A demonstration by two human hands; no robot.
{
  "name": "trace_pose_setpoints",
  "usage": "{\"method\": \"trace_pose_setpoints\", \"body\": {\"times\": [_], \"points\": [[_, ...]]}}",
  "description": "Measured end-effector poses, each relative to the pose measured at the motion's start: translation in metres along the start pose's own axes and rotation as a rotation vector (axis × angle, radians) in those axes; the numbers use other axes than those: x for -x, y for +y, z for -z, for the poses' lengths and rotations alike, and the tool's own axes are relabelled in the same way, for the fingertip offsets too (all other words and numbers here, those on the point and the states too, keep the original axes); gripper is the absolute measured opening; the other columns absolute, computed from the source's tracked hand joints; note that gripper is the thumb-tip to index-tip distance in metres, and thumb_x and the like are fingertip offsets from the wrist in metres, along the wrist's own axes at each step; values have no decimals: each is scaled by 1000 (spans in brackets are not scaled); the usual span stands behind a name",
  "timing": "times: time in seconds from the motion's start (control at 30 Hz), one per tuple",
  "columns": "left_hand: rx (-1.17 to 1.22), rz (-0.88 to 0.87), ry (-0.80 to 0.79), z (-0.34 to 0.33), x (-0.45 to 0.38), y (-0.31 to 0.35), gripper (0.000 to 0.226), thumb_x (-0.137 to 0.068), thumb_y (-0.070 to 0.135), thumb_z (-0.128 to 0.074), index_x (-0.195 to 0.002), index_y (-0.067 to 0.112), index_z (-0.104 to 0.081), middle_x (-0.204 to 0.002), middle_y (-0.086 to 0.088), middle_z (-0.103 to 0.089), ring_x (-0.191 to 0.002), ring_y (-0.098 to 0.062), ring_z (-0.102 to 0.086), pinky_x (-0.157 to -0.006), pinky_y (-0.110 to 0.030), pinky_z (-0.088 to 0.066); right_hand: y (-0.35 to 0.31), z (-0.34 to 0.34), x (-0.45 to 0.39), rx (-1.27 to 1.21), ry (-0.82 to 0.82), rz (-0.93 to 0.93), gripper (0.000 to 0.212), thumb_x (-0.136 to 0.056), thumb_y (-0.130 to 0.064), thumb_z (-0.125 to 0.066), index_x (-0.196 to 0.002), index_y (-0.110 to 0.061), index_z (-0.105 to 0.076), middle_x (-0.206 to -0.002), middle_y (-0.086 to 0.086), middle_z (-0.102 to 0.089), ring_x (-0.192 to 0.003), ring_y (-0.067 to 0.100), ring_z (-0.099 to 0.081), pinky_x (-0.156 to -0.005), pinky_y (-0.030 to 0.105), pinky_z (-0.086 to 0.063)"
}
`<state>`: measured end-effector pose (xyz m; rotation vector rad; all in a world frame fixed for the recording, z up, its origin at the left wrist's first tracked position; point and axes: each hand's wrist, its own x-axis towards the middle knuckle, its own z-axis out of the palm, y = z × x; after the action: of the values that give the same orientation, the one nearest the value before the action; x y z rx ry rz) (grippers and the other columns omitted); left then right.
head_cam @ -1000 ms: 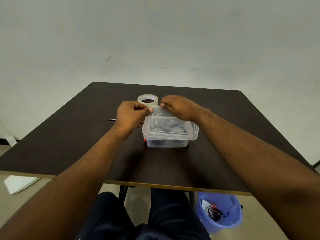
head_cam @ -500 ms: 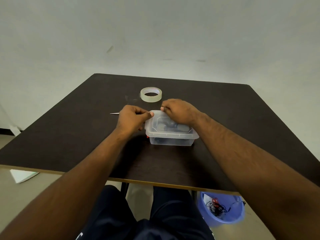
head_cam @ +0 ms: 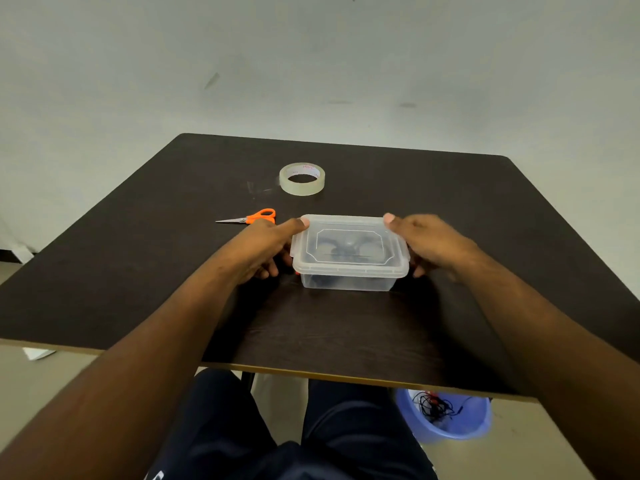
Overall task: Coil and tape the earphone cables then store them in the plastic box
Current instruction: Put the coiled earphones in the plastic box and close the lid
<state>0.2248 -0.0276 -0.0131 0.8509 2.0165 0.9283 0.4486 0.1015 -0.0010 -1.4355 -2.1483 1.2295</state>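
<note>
A clear plastic box [head_cam: 349,271] stands in the middle of the dark table [head_cam: 138,258] with its lid [head_cam: 367,225] lying flat on top. Dark coiled earphone cables [head_cam: 341,249] show dimly through the lid. My left hand [head_cam: 266,247] holds the box's left side, thumb on the far left lid corner. My right hand [head_cam: 429,244] holds the right side, thumb on the far right lid corner.
A roll of clear tape [head_cam: 302,179] lies behind the box. Orange-handled scissors [head_cam: 252,217] lie to the far left of it. Under the table's near right edge a blue bucket [head_cam: 446,427] holds tangled black cables. White paper [head_cam: 38,353] lies on the floor at left.
The lid, earlier tilted with both hands at its far edge, now lies flat on the box. Both hands have slid apart to the box's sides, uncovering the scissors.
</note>
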Motion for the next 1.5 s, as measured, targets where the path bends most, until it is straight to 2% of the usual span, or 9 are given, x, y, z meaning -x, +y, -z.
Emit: {"method": "trace_pose_setpoints", "body": {"times": [0.17, 0.43, 0.77, 0.93, 1.1, 1.17, 1.27, 1.37, 1.5], "points": [[-22, 30, -11, -2, -7, -2, 64, -86, 68, -48, -102, 10, -69, -79, -8, -67, -40, -13, -49, -40, -23, -37, 5, -9, -2, -128, -125, -102, 45, -89, -59, -54, -102, -18, -68, -95, 6, -74, -78, 20, -68, -52, 28, -52], [55, -144, 193, -7, -12, 1, 43, -87, 49, -64, -69, 10, -57, -59, -8, -59, -47, -18, -52, -43, -27, -45, -8, -5, -13, 171, 81, 40, 46, -82, -58, -65, -71, -14, -55, -59, 0, -54, -49, 13, -46, -44, 25, -35], [-839, -313, 434, -13, -10, 40, 28, -93, 40, -59, -86, 13, -55, -81, -6, -59, -73, -22, -60, -69, -37, -50, -49, -17, 3, 995, 195, 193, 44, -94, -52, -49, -107, -11, -58, -77, 3, -46, -76, 21, -52, -69, 36, -46], [-587, -343, 426, -7, -8, 23, 40, -92, 45, -58, -68, 12, -56, -69, -5, -64, -61, -19, -60, -62, -34, -49, -38, -10, 0, 796, 230, 200, 50, -87, -59, -57, -99, -11, -60, -86, 3, -60, -77, 20, -58, -69, 35, -51], [-142, -294, 383, -4, -1, 4, 54, -94, 49, -52, -68, 3, -63, -63, -10, -67, -47, -23, -63, -52, -32, -53, 2, -7, 13, -138, 209, 162, 66, -80, -48, -72, -136, -21, -52, -124, -2, -65, -85, 13, -68, -61, 26, -56], [-9, -259, 345, -6, -1, 3, 50, -95, 42, -53, -75, -1, -66, -63, -14, -67, -48, -25, -62, -47, -30, -50, 18, -13, 21, -360, 106, 227, 77, -73, -44, -79, -141, -27, -46, -129, -7, -63, -102, 7, -66, -76, 27, -57], [91, -242, 299, -12, -2, 9, 44, -96, 33, -55, -74, -3, -66, -55, -16, -63, -47, -26, -58, -46, -30, -51, 24, -21, 28, -152, -8, 356, 87, -65, -40, -86, -141, -35, -45, -143, -18, -46, -126, -2, -45, -106, 21, -38], [148, -252, 239, -20, -6, 20, 30, -96, 26, -58, -78, 6, -71, -60, -13, -66, -50, -23, -60, -50, -34, -56, 22, -18, 20, 28, 125, 370, 73, -72, -26, -83, -138, -28, -52, -147, -14, -36, -120, -6, -31, -93, -2, -25], [254, -265, 116, -39, -25, 51, 15, -94, 18, -61, -94, 8, -72, -76, -16, -69, -54, -21, -62, -54, -36, -58, 28, 13, -5, -12, 239, 344, 66, -70, -27, -85, -131, -29, -59, -153, -8, -36, -130, 2, -39, -111, 21, -32]]}}
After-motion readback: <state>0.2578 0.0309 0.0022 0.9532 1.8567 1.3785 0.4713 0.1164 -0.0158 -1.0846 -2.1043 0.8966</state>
